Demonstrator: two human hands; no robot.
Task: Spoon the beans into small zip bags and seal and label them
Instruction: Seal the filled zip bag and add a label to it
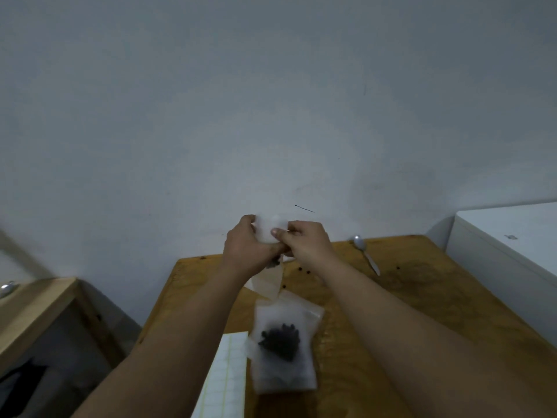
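Zip bag [269, 229] between both hands

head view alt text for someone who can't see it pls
Both hands, left hand and right hand, pinch a small zip bag above a wooden table. A filled bag of dark beans, a label sheet and a spoon lie on it.

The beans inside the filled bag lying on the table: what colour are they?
Black, or very dark; the beans show clearly in the head view.

The counter [422, 297] is matt, worn brown wood. The spoon [365, 253] is shiny metal. The zip bags [284, 345] look like frosted, smooth plastic; the label sheet [224, 378] is probably matt white paper.
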